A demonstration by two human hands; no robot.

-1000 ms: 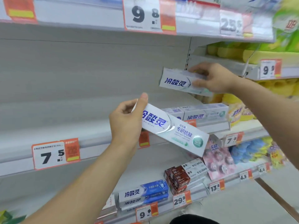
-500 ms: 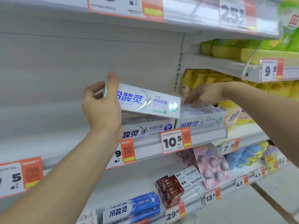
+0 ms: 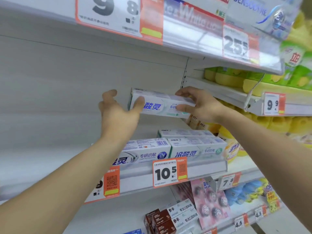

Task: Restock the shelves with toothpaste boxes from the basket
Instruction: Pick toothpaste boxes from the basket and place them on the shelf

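Half a second ago your left hand alone held the long white cardboard toothpaste box with blue lettering [image 3: 162,104] low, just over the row of matching white toothpaste boxes [image 3: 170,149] at the shelf front, while your right hand was flat on top of that row. Now the box is raised well above the row and both hands are on it, so I judge you are passing or steadying it for a second layer rather than slotting it in beside the others.

Your left hand [image 3: 118,115] has loosened: only the thumb presses the box's left front face, the other fingers spread and relaxed beyond its end. Your right hand [image 3: 200,105] pinches the box's right end, fingers over the top, thumb on the front.

The box lies level, long side facing you, its printed face clean and undented, hanging in the air above the row's middle and touching none of it.
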